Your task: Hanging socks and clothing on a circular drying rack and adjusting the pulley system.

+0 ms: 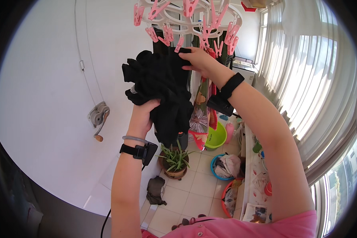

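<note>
Holding one black cloth bundle, possibly several pieces, at 11 o'clock: gripped in left hand, pinched in right hand. Held below one white rack, 12 o'clock, bearing ten-plus pink clips.

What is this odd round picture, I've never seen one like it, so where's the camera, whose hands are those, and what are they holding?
There's no machine here. A person wears a wide fisheye camera on their head, looking down, so straight edges bend. The bare hands are that person's own; black straps circle both wrists.

The left hand grips a bunched black garment from below; the right hand pinches its upper edge, below a white round drying hanger with pink clothespegs. What garment it is, I can't tell.

On the tiled floor stand a potted plant, a lime-green basin and a blue basin holding cloth.
</note>
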The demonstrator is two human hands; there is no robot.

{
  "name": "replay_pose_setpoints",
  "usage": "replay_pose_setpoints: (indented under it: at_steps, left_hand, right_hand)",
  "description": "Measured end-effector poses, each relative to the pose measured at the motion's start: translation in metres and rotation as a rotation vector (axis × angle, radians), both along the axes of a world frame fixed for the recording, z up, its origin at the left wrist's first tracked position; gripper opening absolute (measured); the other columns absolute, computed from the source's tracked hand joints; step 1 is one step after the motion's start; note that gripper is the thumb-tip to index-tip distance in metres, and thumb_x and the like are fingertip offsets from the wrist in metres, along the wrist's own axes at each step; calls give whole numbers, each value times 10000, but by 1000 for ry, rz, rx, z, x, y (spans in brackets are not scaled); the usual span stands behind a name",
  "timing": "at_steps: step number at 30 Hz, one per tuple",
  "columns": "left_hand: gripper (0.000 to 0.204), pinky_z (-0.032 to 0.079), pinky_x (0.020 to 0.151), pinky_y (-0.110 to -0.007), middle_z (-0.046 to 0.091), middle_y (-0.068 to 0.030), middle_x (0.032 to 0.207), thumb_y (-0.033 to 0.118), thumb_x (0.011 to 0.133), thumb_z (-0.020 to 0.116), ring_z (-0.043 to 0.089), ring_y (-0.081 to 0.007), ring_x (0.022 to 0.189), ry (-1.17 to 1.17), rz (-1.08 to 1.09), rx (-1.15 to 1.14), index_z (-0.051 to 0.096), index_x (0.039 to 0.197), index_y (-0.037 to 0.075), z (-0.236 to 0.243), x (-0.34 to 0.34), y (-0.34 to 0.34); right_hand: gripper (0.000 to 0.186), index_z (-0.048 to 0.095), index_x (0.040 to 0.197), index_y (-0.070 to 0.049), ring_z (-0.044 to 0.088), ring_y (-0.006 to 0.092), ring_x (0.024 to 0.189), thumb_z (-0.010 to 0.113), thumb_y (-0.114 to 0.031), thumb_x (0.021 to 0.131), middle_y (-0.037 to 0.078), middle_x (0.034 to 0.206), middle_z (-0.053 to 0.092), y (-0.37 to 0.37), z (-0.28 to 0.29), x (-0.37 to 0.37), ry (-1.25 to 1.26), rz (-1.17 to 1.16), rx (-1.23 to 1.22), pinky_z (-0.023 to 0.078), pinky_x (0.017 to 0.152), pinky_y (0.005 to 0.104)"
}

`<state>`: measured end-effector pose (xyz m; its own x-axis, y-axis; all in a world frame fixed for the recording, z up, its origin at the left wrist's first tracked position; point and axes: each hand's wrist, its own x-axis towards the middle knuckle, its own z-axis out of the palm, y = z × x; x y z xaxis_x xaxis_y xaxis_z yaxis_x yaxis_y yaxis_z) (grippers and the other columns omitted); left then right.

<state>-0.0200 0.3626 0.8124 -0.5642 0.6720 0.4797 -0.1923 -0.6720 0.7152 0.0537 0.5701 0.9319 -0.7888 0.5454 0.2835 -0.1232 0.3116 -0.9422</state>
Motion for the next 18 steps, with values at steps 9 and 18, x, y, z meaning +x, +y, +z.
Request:
replay_pose_setpoints:
  at_steps: [9, 18]
  left_hand:
    - [441, 491, 890, -344, 625, -55, 1079, 10, 751, 659, 594, -201, 1006, -32, -122, -11, 557, 1181, 27, -6, 5, 30]
    - [451, 495, 886, -339, 624, -58, 1072, 0, 737, 654, 599, -202, 986, 30, -100, -79, 557, 1176, 25, -12, 0, 23]
  right_hand:
    - [347, 572, 1198, -98, 520, 88, 852, 628, -242, 887, -12, 1040, 592, -40, 1, 29, -53, 141, -65, 459, 741, 266]
    - [530, 617, 1145, -66, 465, 111, 775, 546, -522, 884, 9, 986, 596, -38, 22, 22, -76, -97, 260, 370, 641, 281]
